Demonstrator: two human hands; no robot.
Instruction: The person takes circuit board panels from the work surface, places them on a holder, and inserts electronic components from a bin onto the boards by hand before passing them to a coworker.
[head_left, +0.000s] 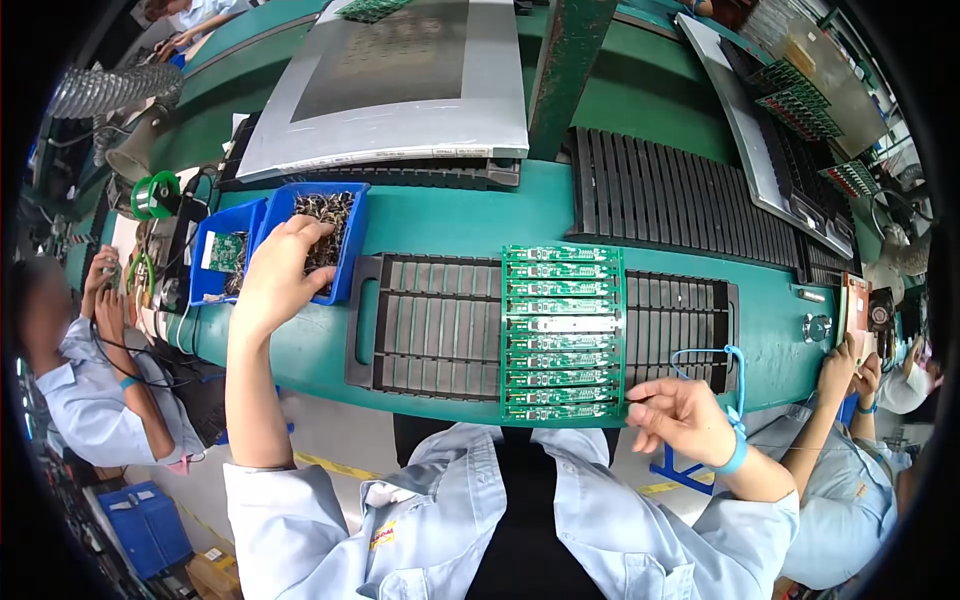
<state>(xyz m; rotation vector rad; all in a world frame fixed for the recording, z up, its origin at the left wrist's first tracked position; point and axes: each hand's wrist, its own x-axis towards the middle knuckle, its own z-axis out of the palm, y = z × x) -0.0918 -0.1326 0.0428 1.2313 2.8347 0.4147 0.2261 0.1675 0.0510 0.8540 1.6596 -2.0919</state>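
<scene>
My left hand (285, 272) is over a blue bin (357, 215) full of small components with thin metal leads (328, 208). Its thumb and fingers are apart, and the fingertips reach in among the parts. A panel of several narrow green circuit boards (563, 340) lies across a black slotted rack (440, 330). Beside the panel's lower right corner is my right hand (685, 422), thumb and forefinger pinched together. Something small and dark shows at those fingertips, too small to name. A blue wrist strap (738, 455) with a cord circles my right wrist.
Left of the bin is a second blue bin (212, 290) holding a green board. Behind the rack lie a large framed sheet (380, 135) and a black ribbed tray (680, 195). A green post (565, 80) rises between them. Co-workers (110, 400) sit on both sides.
</scene>
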